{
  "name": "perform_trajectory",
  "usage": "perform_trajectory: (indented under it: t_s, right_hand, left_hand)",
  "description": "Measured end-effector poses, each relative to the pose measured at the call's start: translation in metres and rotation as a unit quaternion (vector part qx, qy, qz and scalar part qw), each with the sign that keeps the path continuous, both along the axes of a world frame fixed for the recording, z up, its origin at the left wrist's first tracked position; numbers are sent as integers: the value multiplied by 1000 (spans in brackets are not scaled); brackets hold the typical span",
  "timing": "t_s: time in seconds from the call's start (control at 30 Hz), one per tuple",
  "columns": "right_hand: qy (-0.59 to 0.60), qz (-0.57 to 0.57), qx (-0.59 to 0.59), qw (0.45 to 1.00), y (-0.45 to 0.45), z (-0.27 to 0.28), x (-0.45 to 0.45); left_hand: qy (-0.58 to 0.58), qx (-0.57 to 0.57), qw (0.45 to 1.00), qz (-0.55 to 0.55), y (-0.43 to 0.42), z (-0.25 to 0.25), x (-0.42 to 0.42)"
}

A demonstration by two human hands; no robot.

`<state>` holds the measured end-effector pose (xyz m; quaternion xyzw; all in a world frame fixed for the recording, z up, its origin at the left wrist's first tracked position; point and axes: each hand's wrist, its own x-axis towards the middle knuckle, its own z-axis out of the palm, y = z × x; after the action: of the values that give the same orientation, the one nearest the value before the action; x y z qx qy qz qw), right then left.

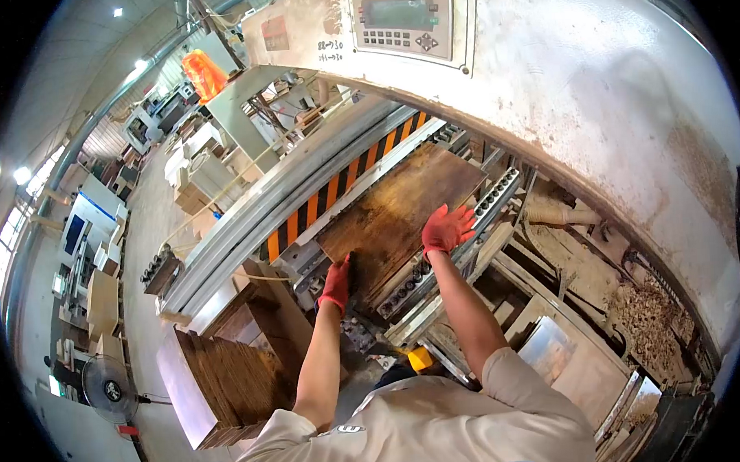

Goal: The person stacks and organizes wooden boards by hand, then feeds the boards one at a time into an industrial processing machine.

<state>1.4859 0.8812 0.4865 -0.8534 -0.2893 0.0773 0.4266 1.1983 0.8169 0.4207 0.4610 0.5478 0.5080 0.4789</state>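
A brown wooden board (406, 201) with dark, worn patches lies across the machine bed, in front of a black-and-orange striped guard rail (344, 183). At the board's near left edge is my left hand (335, 285) in a red glove, its fingers closed on the edge; part of them is hidden. My right hand (449, 228), also red-gloved, is open with its fingers spread over the board's right side. Beside it runs a metal rail with a row of round rollers (497, 192).
Above hangs a large machine housing (577, 85) with a control panel (403, 22). A stack of brown boards (228, 378) stands at lower left. Wood chips (654, 327) lie at right. Behind on the left are a fan (109, 387) and other machines.
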Motion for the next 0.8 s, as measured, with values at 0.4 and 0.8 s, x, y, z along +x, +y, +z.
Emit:
perform_trajectory:
  t_s: [0.4, 0.8]
  right_hand:
    - [-3, 0, -45, 999, 8, -9, 4]
    - [-317, 170, 319, 877, 57, -141, 83]
  left_hand:
    - [119, 4, 991, 65, -36, 80, 47]
    - [421, 19, 904, 71, -147, 113, 11]
